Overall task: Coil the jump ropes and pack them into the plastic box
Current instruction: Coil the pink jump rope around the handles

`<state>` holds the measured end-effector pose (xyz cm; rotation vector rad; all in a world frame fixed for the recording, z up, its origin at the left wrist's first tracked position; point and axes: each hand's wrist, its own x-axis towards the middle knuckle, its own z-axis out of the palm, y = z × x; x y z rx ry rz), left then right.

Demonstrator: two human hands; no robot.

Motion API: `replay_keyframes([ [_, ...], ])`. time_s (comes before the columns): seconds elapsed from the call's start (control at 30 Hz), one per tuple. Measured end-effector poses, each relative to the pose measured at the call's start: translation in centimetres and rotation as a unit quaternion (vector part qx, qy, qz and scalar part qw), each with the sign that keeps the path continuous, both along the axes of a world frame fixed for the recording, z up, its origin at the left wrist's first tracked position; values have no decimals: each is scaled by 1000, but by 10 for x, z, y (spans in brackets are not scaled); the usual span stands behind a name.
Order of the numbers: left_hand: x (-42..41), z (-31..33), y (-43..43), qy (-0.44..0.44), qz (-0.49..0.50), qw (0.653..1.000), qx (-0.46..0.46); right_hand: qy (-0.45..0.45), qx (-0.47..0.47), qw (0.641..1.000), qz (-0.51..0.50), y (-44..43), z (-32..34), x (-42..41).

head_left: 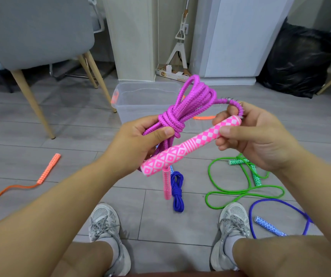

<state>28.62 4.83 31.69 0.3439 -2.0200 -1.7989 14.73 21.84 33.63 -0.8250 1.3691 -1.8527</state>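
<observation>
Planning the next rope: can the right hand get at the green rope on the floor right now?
Probably not yet: the right hand pinches the pink handle. Otherwise the way looks free; the green rope lies uncovered on the floor just below that hand.

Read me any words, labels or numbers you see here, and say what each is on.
Nothing here reads clearly.
Flat carton by the wall: a printed strip, too small and blurred to read.
Pink handle: diamonds and stripes only, no words.

Braided purple rope, woven-patterned pink handle, translucent smooth plastic box, matt floor.
</observation>
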Motion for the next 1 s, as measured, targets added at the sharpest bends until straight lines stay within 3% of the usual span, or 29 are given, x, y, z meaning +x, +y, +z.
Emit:
replay_keyframes([
  [0.13,-1,4,-3,-7,5,999,-39,47,-17,997,-54,-1,3,1],
  [0.5,-8,0,-4,14,35,999,-22,156,-2,975,-159,-15,-3,32],
  [0.8,-16,-2,1,31,65,997,-10,116,35,976,-178,-37,-15,41],
  [1.0,-15,-6,1,13,64,998,-6,16,55,988,-146,-36,-6,31],
])
